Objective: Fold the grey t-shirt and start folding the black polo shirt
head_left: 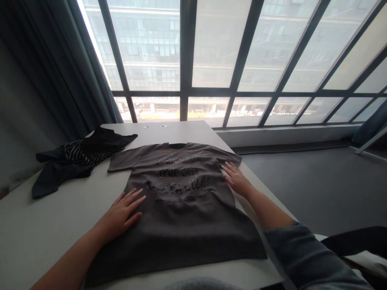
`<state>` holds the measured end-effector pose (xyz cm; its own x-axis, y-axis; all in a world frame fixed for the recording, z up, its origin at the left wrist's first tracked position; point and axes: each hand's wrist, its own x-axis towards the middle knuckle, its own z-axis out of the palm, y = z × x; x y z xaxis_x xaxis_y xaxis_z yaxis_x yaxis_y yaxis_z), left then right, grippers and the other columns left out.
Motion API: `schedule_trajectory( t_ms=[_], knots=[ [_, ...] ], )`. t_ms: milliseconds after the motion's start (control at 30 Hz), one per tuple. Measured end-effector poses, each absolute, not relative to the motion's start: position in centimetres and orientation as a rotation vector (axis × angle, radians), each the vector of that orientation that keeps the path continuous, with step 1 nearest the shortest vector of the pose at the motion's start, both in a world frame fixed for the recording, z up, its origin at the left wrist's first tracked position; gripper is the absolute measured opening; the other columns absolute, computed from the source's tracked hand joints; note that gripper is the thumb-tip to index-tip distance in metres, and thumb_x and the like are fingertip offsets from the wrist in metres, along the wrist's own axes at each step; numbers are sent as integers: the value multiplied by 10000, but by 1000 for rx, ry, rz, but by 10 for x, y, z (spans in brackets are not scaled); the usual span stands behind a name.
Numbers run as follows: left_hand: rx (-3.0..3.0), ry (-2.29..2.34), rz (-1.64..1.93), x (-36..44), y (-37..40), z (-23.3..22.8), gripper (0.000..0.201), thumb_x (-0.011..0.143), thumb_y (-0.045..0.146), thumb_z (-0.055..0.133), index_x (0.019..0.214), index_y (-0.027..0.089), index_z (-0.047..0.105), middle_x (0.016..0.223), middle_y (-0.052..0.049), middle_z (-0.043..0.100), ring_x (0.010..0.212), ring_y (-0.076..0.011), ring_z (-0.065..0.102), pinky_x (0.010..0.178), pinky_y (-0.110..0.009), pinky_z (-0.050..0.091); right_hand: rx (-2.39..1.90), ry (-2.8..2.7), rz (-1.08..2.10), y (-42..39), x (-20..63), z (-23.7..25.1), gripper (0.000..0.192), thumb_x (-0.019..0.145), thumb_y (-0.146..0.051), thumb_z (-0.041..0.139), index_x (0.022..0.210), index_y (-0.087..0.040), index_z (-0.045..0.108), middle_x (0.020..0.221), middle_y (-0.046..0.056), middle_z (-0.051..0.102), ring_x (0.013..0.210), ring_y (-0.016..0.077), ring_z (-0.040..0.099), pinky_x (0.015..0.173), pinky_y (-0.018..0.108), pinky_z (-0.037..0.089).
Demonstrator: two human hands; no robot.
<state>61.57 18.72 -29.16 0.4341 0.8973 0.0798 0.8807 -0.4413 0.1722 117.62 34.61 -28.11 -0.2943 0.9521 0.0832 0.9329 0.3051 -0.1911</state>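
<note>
A dark grey T-shirt [181, 217] with black printed lettering lies spread flat, front up, on a white table [39, 233]. My left hand [122, 213] rests palm down on the shirt's left side, fingers apart. Over at the shirt's right edge, just below the sleeve, my right hand [236, 177] also lies flat with fingers spread. Neither hand grips the cloth.
A heap of black clothes [75, 159], one piece striped, lies at the table's far left. Large windows [211, 60] and a dark curtain [60, 72] stand behind the table. Grey floor [317, 189] lies to the right. A dark chair part [356, 241] shows at lower right.
</note>
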Motion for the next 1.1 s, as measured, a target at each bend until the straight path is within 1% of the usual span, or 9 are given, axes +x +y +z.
schedule_trajectory(
  t_ms=[100,233,367,433,567,767,933,1000,1100],
  knots=[
    [2550,1420,202,620,140,-280,656,1020,493,603,1645,419,418,1712,-27,414,1544,-313,452,1277,-554,360,-1381,-2501,389,289,1155,-260,486,1064,-417,509,1511,-268,628,1734,88,367,1636,327,242,1313,556,276],
    [2459,1413,271,602,84,-280,871,829,562,817,1617,437,469,1690,-62,451,1504,-380,493,1225,-566,437,-1200,-2601,746,208,1149,-233,506,979,-429,691,1475,-338,657,1724,63,383,1627,337,266,1303,570,301],
    [2247,1647,393,573,49,-283,593,835,520,789,1413,420,703,1555,-64,612,1373,-357,616,1146,-477,528,-1266,-2582,850,159,1176,-224,572,840,-401,837,1397,-336,724,1686,91,435,1587,387,345,1278,584,346],
    [2183,1727,415,563,41,-283,442,890,528,711,1307,392,769,1435,-68,695,1281,-324,673,1104,-420,553,-1358,-2555,804,146,1193,-227,541,846,-403,818,1376,-329,739,1655,105,472,1541,385,425,1259,573,386],
    [2166,1830,441,556,34,-280,410,932,555,618,1266,372,771,1311,-55,737,1141,-278,733,970,-345,601,-1436,-2494,632,127,1213,-239,516,890,-373,722,1401,-297,701,1592,135,525,1433,347,559,1201,523,478],
    [2089,2046,546,576,29,-267,426,944,563,551,1221,310,751,1123,-75,803,954,-296,773,853,-379,621,-1426,-2260,422,106,1209,-259,209,918,-313,622,1100,-270,716,1312,124,673,1191,285,705,1027,429,603],
    [2015,1964,673,595,26,-267,439,934,583,563,1245,330,742,1191,-58,804,1058,-296,769,896,-367,622,-1455,-2150,567,102,1193,-256,365,872,-272,616,1229,-269,689,1391,126,624,1287,285,657,1095,436,561],
    [1923,1994,676,597,25,-269,446,940,579,549,1256,332,744,1133,-38,815,931,-268,781,817,-341,627,-1454,-2206,677,102,1188,-249,430,831,-252,625,1253,-273,703,1493,126,563,1349,300,621,1122,452,539],
    [1782,1987,685,597,25,-266,466,907,635,571,1160,310,789,1001,-25,819,758,-237,754,717,-316,618,-1420,-2266,769,104,1184,-240,303,843,-261,615,1108,-268,762,1477,123,584,1331,309,633,1115,458,537]
  ],
)
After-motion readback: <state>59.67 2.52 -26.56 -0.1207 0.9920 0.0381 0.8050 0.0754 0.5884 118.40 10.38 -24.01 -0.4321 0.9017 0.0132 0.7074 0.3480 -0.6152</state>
